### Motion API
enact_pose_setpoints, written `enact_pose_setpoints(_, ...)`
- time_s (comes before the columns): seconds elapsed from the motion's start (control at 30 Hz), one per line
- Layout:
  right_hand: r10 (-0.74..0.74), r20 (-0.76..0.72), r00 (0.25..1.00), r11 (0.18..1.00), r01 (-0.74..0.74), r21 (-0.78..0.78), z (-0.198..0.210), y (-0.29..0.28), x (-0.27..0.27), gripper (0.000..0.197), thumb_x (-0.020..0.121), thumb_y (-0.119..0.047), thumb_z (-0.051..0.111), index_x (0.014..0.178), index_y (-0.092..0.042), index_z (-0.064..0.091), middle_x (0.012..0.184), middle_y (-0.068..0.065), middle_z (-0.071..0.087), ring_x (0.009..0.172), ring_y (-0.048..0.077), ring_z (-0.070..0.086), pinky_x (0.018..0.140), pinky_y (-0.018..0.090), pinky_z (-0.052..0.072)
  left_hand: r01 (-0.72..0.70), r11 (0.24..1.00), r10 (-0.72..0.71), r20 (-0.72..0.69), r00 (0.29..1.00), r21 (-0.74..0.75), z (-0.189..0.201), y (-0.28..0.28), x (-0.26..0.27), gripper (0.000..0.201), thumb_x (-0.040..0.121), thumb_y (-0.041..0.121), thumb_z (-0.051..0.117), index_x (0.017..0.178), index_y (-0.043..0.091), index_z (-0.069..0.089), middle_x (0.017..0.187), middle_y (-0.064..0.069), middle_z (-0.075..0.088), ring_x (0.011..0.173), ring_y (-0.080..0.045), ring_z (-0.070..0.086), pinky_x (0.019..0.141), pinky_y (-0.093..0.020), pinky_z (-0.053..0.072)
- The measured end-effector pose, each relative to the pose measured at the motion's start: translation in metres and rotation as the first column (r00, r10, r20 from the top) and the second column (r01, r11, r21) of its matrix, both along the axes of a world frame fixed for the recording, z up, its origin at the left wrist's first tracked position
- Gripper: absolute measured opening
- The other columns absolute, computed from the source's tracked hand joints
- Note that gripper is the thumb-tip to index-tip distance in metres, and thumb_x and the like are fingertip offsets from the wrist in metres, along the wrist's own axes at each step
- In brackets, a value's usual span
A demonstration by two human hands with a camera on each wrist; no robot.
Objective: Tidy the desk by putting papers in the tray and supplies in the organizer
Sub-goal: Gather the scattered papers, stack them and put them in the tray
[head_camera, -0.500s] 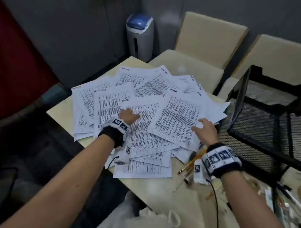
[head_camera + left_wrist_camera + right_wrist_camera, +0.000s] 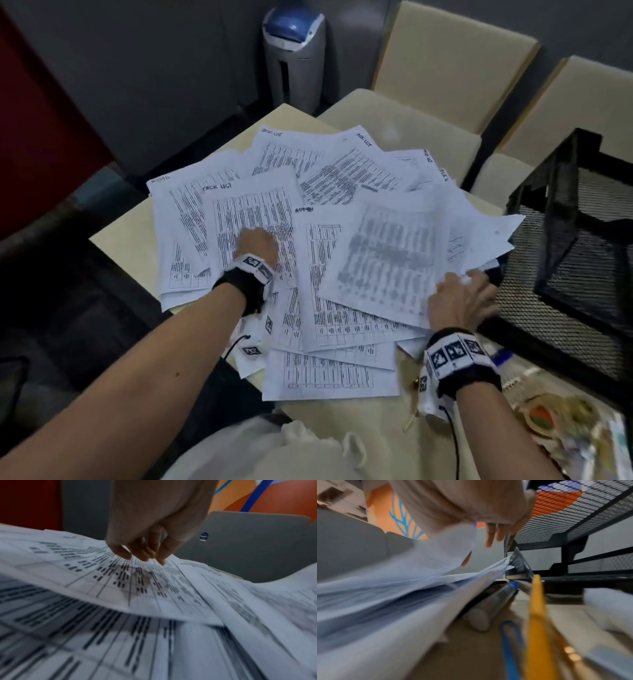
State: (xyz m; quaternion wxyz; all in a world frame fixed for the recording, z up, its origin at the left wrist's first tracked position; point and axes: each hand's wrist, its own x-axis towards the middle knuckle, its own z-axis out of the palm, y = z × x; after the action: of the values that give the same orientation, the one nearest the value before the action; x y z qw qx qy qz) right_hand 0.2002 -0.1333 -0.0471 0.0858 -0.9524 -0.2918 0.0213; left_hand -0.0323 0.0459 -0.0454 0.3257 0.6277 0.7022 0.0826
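Several printed sheets lie fanned in a loose pile over the beige desk. My left hand presses its fingertips down on a sheet left of the pile's middle. At the pile's right edge my right hand pinches the edge of the top sheets, thumb under and fingers above, lifting them slightly. A black mesh tray stands right beside that hand. Under the lifted papers lie a blue-capped marker, a yellow pencil and a blue paper clip.
Two cream chairs stand behind the desk, with a grey bin with a blue lid in the corner. Small cluttered items lie at the desk's near right. White cloth sits at the near edge.
My right hand has moved right to the pile's edge by the tray and taken hold of the top sheets, which shifted right. My left hand stays pressed on the papers.
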Motion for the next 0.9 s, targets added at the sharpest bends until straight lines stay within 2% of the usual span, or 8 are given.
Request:
enact_pose_setpoints(0.17, 0.271, -0.312, 0.911, 0.959, -0.281, 0.012, -0.010, 0.027, -0.032, 0.033, 0.084, 0.005, 0.048, 0.116, 0.003, 0.053, 0.134, 0.020, 0.040, 0.119, 0.035, 0.044, 0.098, 0.035, 0.036, -0.108, 0.980, 0.076, -0.185, 0.980, -0.165, -0.006, 0.003, -0.021, 0.083, 0.091, 0.056, 0.042, 0.151, 0.021, -0.004, 0.156, -0.020, -0.014, 0.145, -0.041, -0.009, 0.116, -0.058, 0.004)
enact_pose_setpoints(0.3, 0.280, -0.489, 0.826, 0.953, -0.177, 0.247, -0.004, 0.037, -0.050, 0.029, 0.086, 0.008, 0.044, 0.111, -0.007, 0.042, 0.121, 0.020, 0.056, 0.090, 0.027, 0.055, 0.071, 0.027, 0.039, -0.322, 0.943, 0.313, -0.106, 0.944, -0.079, -0.014, -0.003, -0.035, 0.109, 0.080, 0.047, 0.066, 0.150, 0.011, -0.010, 0.154, -0.026, 0.001, 0.143, -0.040, 0.009, 0.113, -0.055, 0.016)
enact_pose_setpoints(0.43, 0.322, -0.427, 0.845, 0.871, -0.087, 0.484, 0.029, 0.052, -0.040, 0.036, 0.088, 0.006, 0.043, 0.122, -0.004, 0.052, 0.114, 0.018, 0.063, 0.091, 0.024, 0.057, 0.068, 0.018, 0.034, -0.177, 0.980, 0.184, 0.067, 0.981, -0.089, -0.021, -0.001, -0.048, 0.074, 0.091, 0.010, 0.055, 0.148, 0.001, 0.009, 0.151, -0.023, 0.022, 0.139, -0.035, 0.028, 0.113, -0.043, 0.031)
enact_pose_setpoints(0.53, 0.301, -0.349, 0.887, 0.797, -0.033, 0.602, 0.051, 0.066, -0.024, 0.022, 0.087, 0.005, 0.042, 0.094, 0.001, 0.063, 0.088, 0.016, 0.062, 0.085, 0.020, 0.050, 0.064, 0.020, 0.026, -0.085, 0.994, 0.098, 0.221, 0.970, -0.068, -0.027, -0.016, -0.057, 0.061, 0.091, -0.007, 0.040, 0.148, 0.007, 0.020, 0.145, -0.020, 0.038, 0.106, -0.029, 0.059, 0.085, -0.033, 0.055)
enact_pose_setpoints(0.6, 0.250, -0.374, 0.893, 0.833, -0.001, 0.553, 0.052, 0.078, -0.025, 0.026, 0.087, 0.007, 0.040, 0.066, -0.004, 0.050, 0.067, 0.008, 0.049, 0.078, 0.021, 0.041, 0.057, 0.024, 0.018, -0.066, 0.995, 0.086, 0.285, 0.954, -0.078, -0.027, -0.027, -0.059, 0.058, 0.092, -0.006, 0.039, 0.146, 0.008, 0.022, 0.133, -0.023, 0.048, 0.061, -0.016, 0.052, 0.043, -0.012, 0.047)
enact_pose_setpoints(0.67, 0.198, -0.446, 0.873, 0.909, 0.007, 0.417, 0.039, 0.091, -0.038, 0.022, 0.087, 0.008, 0.038, 0.075, -0.002, 0.053, 0.078, 0.012, 0.054, 0.080, 0.024, 0.043, 0.054, 0.026, 0.020, -0.186, 0.981, 0.192, 0.326, 0.926, -0.050, -0.023, -0.029, -0.063, 0.054, 0.093, -0.003, 0.037, 0.144, 0.005, 0.022, 0.103, -0.018, 0.059, 0.054, -0.016, 0.043, 0.035, -0.019, 0.039)
enact_pose_setpoints(0.73, 0.163, -0.545, 0.822, 0.954, 0.009, 0.299, 0.019, 0.103, -0.059, 0.024, 0.088, 0.005, 0.039, 0.101, 0.003, 0.058, 0.105, 0.020, 0.062, 0.093, 0.033, 0.056, 0.062, 0.020, 0.033, -0.305, 0.952, 0.288, 0.354, 0.890, -0.008, -0.019, -0.020, -0.070, 0.052, 0.093, 0.000, 0.037, 0.143, 0.004, 0.025, 0.089, -0.013, 0.054, 0.071, -0.025, 0.050, 0.051, -0.024, 0.040)
enact_pose_setpoints(0.9, 0.245, -0.636, 0.731, 0.966, -0.125, 0.228, -0.003, 0.129, -0.116, 0.032, 0.090, 0.001, 0.041, 0.121, 0.003, 0.048, 0.120, 0.021, 0.058, 0.098, 0.032, 0.057, 0.072, 0.026, 0.041, -0.515, 0.854, 0.519, 0.124, 0.845, -0.065, 0.004, 0.022, -0.102, 0.073, 0.091, 0.040, 0.050, 0.146, 0.001, 0.021, 0.153, -0.017, 0.011, 0.141, -0.033, 0.012, 0.115, -0.043, 0.016)
